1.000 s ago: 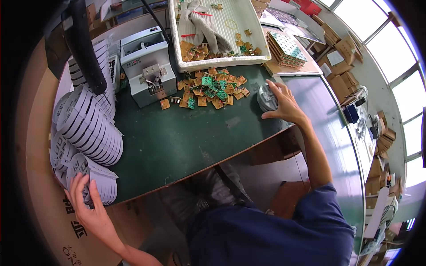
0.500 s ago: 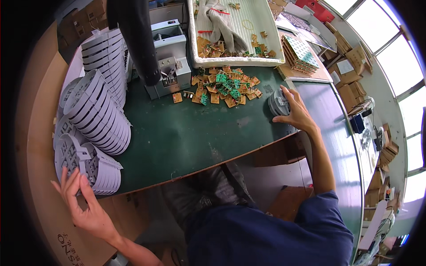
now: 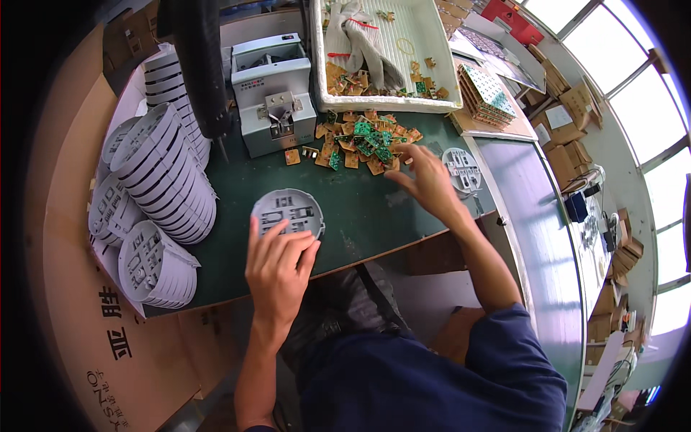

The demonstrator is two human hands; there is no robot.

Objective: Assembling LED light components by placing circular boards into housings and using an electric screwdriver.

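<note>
A round grey plastic housing (image 3: 289, 207) with slots and clips inside is at the middle left of the green bench. My left hand (image 3: 282, 270) has its fingers over the housing's near rim; the thumb side is partly hidden, and I cannot tell whether it rests on the bench. My right hand (image 3: 430, 183) is open, thumb and fingers apart, beside the near right edge of a pile of small circuit boards (image 3: 371, 140), brown and green. Nothing shows between its fingers. Another round grey housing (image 3: 461, 171) lies on the bench just right of that hand.
Leaning stacks of grey housings (image 3: 162, 180) fill the bench's left side. Behind stands a grey bench machine (image 3: 273, 93), with a black powered-driver-like tool (image 3: 201, 72) hanging before it. A white foam tray (image 3: 389, 105) holds gloves and boards. Circuit panels (image 3: 488, 93) are stacked at the back right.
My left hand has brought a housing from the front left stack to the middle left. My right hand has left the housing on the right and moved left toward the circuit boards.
</note>
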